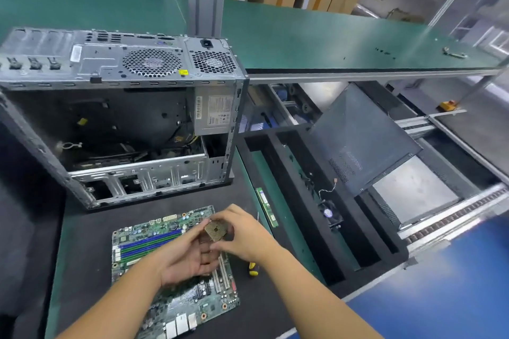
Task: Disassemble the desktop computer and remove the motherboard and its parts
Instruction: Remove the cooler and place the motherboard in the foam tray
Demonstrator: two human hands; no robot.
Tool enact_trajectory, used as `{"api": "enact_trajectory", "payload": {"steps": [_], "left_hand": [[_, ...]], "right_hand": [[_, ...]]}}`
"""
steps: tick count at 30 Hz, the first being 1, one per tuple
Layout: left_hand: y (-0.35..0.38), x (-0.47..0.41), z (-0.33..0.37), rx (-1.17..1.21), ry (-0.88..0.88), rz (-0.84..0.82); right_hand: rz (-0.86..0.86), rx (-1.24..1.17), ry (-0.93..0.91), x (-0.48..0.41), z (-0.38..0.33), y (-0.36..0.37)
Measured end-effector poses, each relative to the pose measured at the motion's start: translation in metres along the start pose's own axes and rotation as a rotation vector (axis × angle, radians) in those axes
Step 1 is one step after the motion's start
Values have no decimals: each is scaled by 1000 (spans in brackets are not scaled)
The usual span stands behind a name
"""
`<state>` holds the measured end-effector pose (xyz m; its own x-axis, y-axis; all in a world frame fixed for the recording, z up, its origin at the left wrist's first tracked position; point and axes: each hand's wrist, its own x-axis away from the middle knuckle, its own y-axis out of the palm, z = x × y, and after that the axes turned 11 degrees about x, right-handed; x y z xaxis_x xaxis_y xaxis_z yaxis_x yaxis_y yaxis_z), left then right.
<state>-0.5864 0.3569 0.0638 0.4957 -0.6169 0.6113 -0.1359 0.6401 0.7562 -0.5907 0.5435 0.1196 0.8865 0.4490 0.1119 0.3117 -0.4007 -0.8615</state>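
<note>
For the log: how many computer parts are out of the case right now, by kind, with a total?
Motherboard: 1
CPU chip: 1
RAM stick: 1
Small fan: 1
Side panel: 1
Total: 5

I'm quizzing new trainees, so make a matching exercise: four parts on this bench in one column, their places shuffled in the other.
1 processor chip
2 motherboard
3 memory stick
4 small fan

A on the black tray
B flat on the dark mat
C held between left hand and right hand
D on the green strip beside the mat

Pairs: 1-C, 2-B, 3-D, 4-A
</note>
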Motion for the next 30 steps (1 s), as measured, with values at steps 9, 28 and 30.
{"api": "enact_trajectory", "payload": {"steps": [9,28,30], "left_hand": [[55,-85,14,-60,96,238],[66,-137,42,-164,360,671],[65,-132,41,-156,368,673]], "right_hand": [[204,-151,405,-28,92,-19],[39,112,536,-140,170,-3],[1,115,550,-142,170,-3]]}}
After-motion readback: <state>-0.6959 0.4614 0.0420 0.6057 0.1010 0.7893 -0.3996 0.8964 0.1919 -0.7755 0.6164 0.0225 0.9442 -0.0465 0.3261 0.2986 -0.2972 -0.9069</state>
